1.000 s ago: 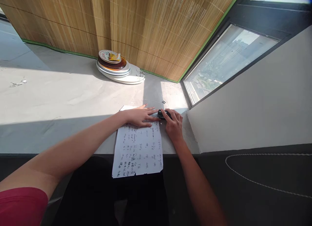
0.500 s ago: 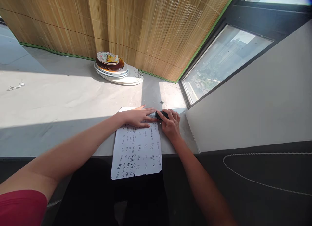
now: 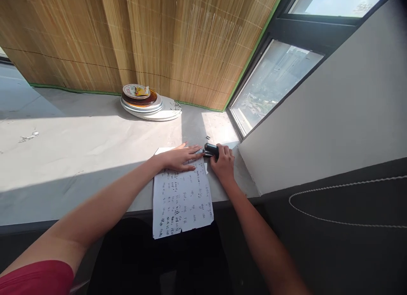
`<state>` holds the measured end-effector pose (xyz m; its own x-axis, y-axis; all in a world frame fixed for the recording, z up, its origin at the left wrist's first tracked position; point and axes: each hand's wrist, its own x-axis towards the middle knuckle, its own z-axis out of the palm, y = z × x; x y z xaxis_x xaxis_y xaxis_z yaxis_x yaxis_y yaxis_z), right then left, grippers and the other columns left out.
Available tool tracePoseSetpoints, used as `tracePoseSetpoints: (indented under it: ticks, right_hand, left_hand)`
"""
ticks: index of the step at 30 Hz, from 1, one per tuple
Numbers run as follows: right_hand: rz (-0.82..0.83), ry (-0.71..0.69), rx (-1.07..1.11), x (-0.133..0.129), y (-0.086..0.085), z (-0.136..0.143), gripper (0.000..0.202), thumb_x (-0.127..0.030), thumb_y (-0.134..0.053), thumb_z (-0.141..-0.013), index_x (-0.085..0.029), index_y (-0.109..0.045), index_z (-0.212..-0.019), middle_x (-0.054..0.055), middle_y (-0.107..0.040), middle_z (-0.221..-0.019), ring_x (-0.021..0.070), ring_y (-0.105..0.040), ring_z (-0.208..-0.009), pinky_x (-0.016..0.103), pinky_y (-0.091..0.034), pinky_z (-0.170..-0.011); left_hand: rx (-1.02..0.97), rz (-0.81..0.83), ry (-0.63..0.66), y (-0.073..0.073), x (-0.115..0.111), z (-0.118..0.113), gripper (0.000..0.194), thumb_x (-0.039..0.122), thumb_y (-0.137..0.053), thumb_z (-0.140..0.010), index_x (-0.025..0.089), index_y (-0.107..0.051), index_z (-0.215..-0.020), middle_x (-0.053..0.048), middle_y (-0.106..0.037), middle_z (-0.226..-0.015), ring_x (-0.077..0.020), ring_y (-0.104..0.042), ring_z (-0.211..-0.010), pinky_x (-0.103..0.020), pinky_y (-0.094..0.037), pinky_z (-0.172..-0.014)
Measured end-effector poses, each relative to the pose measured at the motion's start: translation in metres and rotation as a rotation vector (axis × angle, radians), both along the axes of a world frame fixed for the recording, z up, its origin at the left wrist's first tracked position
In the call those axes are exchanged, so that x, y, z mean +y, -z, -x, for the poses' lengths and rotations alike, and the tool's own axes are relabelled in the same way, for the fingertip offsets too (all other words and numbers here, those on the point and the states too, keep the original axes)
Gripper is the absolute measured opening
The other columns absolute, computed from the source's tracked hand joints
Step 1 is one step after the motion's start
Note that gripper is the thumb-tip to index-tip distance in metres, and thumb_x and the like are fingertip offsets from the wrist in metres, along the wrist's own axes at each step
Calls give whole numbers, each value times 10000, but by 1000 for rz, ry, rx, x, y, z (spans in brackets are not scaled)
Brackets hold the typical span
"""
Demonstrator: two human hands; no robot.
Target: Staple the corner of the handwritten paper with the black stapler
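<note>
Sheets of paper with handwriting point(image 3: 182, 197) lie on the ledge, their near end hanging past the front edge. My left hand point(image 3: 181, 157) rests flat on the far part of the paper, fingers spread and pointing right. A black stapler point(image 3: 211, 150) stands at the paper's upper right edge, with its jaws apart. Around the stapler's right end my right hand point(image 3: 224, 162) is closed. Whether the paper sits between the jaws is hard to make out, as my left fingertips are close by.
A stack of plates point(image 3: 143, 104) with a small yellow packet point(image 3: 142, 91) on top stands by the bamboo blind point(image 3: 152, 40). Small staple strips point(image 3: 207, 137) lie beyond the stapler. To the right are a window point(image 3: 263, 83), a white wall point(image 3: 318, 108) and a hanging cord point(image 3: 318, 219).
The stapler's top has come up and its jaws now show apart. My right index finger has drawn back from its top. My left hand stays on the paper; the view has shifted slightly.
</note>
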<state>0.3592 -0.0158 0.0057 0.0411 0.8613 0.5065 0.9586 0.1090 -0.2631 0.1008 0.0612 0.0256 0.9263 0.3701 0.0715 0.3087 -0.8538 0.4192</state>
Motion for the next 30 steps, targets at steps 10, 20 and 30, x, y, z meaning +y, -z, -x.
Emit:
tracePoseSetpoints:
  ticks: [10, 20, 30]
  right_hand:
    - [10, 118, 6, 3, 1, 2, 279, -229, -577, -936, -203, -610, -1213, 125, -650, -1135, 331, -558, -1103, 428, -485, -892]
    - [30, 123, 47, 4, -3, -2, 109, -335, -599, -1006, -230, -570, -1004, 81, -681, -927, 271, -614, -895, 333, -442, -720]
    - [183, -55, 386, -64, -34, 108, 192, -393, -665, -951, -260, -543, -887, 28, -666, -862, 227, -628, -765, 332, -457, -682]
  left_hand:
    - [-281, 159, -144, -6, 13, 8, 655, 629, -681, -1000, 283, -629, -1554, -119, -427, -1772, -375, -365, -1641, -586, -289, -1331]
    - [-1534, 1013, -440, -26, 39, 71, 830, 797, -610, -991, 248, -155, -565, 66, -89, -538, -124, -147, -502, -287, -237, -482]
    - [-1663, 1416, -368, -25, 38, 66, 766, 552, -585, -1104, 254, -59, -634, 76, -33, -576, -119, -102, -506, -304, -170, -492]
